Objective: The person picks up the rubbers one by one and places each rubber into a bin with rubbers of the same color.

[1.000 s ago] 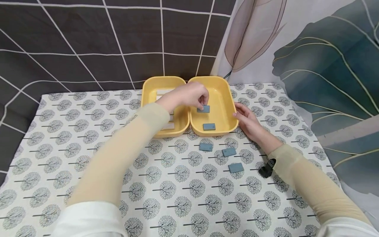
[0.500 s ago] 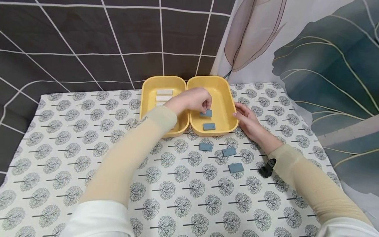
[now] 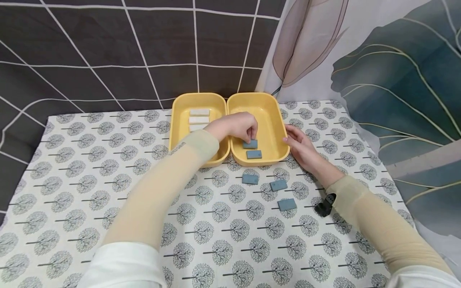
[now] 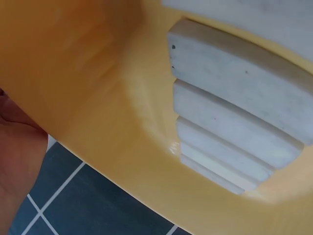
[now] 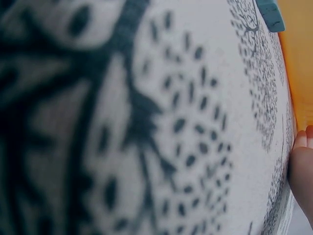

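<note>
Here we go: white sleeves, the left one (image 3: pixel 124 266) and the right one (image 3: pixel 419 276) ending in plain cuffs, and out of them run beige arm covers, left (image 3: pixel 155 192) and right (image 3: pixel 381 224), both closing in a duller band at the wrist! Dark lettering (image 3: pixel 177 147) runs along the left cover, too small to read. Creases ripple the right one, and there's a chunky black device (image 3: pixel 325 205) at that wrist!

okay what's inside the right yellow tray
A front blue block and a rear blue block, gripped by the left hand, which partly hides that block and some tray floor.
</note>
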The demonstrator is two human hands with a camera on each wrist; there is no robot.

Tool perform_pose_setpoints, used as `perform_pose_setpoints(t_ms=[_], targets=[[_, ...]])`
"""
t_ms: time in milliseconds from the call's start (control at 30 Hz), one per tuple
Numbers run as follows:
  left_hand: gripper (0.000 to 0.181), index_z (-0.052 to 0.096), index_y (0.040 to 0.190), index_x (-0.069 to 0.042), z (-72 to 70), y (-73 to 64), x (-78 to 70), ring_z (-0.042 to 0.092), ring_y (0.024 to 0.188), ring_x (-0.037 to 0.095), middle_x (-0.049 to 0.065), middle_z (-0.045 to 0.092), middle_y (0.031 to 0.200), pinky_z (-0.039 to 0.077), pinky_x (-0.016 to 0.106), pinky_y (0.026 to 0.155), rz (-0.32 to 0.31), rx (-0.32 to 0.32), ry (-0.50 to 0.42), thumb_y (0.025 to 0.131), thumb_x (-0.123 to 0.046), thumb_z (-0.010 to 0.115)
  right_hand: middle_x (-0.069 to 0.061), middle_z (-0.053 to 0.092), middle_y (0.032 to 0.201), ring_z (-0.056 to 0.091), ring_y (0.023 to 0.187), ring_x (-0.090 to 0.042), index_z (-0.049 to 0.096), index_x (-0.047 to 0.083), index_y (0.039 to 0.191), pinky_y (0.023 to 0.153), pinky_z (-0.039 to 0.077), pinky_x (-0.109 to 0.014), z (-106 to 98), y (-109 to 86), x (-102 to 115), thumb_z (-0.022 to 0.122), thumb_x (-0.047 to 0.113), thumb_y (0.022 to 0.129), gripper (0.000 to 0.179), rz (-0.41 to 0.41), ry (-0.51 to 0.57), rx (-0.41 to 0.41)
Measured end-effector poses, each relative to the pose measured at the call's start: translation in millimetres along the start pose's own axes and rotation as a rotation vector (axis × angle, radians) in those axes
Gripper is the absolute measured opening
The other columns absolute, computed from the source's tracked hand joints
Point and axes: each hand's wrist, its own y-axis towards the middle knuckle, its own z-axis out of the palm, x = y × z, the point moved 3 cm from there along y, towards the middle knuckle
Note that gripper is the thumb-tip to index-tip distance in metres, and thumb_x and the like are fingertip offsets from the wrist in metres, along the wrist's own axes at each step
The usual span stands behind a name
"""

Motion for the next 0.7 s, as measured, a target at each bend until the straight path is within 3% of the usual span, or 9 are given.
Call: perform_pose_setpoints(t_ms=[700], targets=[[0.012, 0.082, 0.103, -0.003, 4.8, 4.2, -2.1, 0.072, 0.096, 0.016, 0.013, 0.082, 0.107, 0.059, 0.025, 0.092, -0.002, -0.022, -0.036, 0.092, -0.004, 0.079, 0.008, 0.055, 0.14, 0.056, 0.128, -0.008, 0.032, -0.001, 0.161, 0.109, 0.052, -0.014, 0.0, -0.1, 0.6, 0.048, -0.003, 0.104, 0.059, -0.001, -0.025, 0.0]])
